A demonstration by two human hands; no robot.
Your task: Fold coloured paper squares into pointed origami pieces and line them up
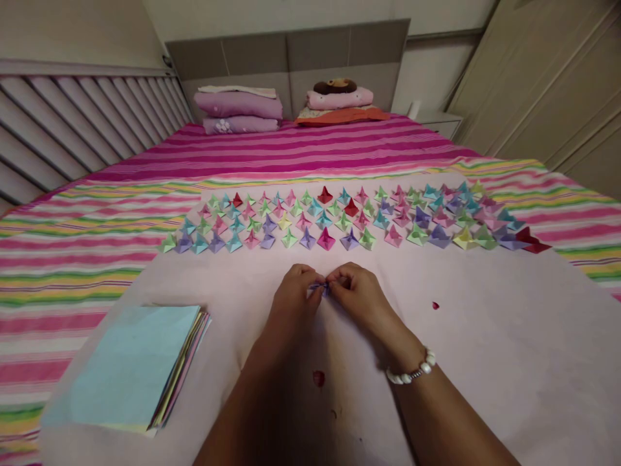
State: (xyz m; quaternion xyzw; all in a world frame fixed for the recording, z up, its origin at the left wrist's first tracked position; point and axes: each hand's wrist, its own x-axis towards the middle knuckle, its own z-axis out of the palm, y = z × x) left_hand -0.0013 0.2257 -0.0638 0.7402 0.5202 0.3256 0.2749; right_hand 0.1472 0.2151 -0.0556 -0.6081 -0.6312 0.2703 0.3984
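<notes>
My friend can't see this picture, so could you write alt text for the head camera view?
A person's left hand and right hand pinch a small purple paper over a pale surface on a striped bed. Beyond them sit rows of colourful folded paper shapes; a stack of paper lies to the left, and a beaded bracelet circles the right wrist.

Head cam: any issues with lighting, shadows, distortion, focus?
Head view, light: dim indoors, no strong glare. Head view, shadow: soft, on the pale sheet between the forearms. Head view, distortion: wide-angle stretch, plain on the paper stack near the corner. Head view, focus: purple paper in left hand and right hand lacks crisp folds.
</notes>
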